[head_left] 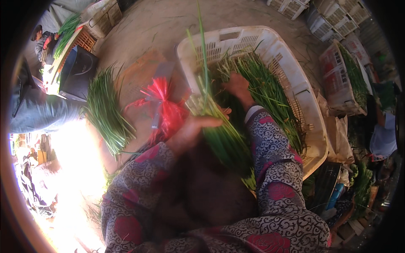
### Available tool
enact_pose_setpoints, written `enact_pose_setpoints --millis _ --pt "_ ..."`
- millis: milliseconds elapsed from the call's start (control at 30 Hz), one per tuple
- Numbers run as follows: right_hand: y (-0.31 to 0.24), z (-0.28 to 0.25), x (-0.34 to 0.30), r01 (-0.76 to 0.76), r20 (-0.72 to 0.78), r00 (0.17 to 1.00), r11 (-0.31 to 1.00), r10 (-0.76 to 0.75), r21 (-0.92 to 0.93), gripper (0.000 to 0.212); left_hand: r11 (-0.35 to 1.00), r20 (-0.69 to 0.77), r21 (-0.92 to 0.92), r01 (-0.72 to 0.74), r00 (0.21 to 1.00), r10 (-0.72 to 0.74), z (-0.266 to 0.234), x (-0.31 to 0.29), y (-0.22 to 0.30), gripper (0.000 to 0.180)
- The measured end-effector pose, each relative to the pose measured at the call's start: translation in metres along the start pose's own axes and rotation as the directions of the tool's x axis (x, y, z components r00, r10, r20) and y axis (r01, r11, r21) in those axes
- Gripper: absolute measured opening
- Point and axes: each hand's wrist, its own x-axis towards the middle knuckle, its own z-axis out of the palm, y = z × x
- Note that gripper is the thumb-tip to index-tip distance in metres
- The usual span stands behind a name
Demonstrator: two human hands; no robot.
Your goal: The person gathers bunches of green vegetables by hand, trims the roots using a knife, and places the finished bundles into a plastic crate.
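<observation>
My left hand (190, 131) is closed round a bundle of garlic chives (225, 145), its thumb lying across the pale stems. The stem ends point up and away, and the green leaves hang toward my lap. One long stalk (203, 55) sticks up well above the others. My right hand (239, 87) reaches into a white plastic crate (310, 110), its fingers curled down at the stem ends of the loose chives (272, 90) there. Its fingertips are partly hidden. Left of my left hand is a bunch of red plastic ties (168, 109), lying over a grey flat strip.
Another chive bundle (103, 109) lies on the board to the left. Beyond it stand a dark chair (79, 71) and a person (42, 44) beside more chives. At the right are a box of greens (337, 80) and brown paper (337, 135). Crates (333, 21) are stacked behind.
</observation>
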Motion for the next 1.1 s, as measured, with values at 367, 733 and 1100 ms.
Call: enact_pose_setpoints --millis 367,733,1100 --pt "0.044 -0.069 -0.033 -0.002 0.001 1.0 0.594 0.002 0.805 0.036 0.999 -0.089 -0.03 0.017 0.996 -0.02 0.001 0.001 -0.007 0.033" --pt "-0.035 -0.14 -0.169 0.143 0.08 0.931 0.559 -0.355 0.816 0.063 0.915 -0.132 0.378 -0.141 0.97 0.204 0.033 0.037 -0.036 0.053" --pt "-0.03 -0.07 -0.177 -0.116 0.163 0.94 0.168 -0.3 0.979 0.072 0.692 0.087 0.585 -0.422 0.882 0.463 0.043 0.014 -0.031 0.05"
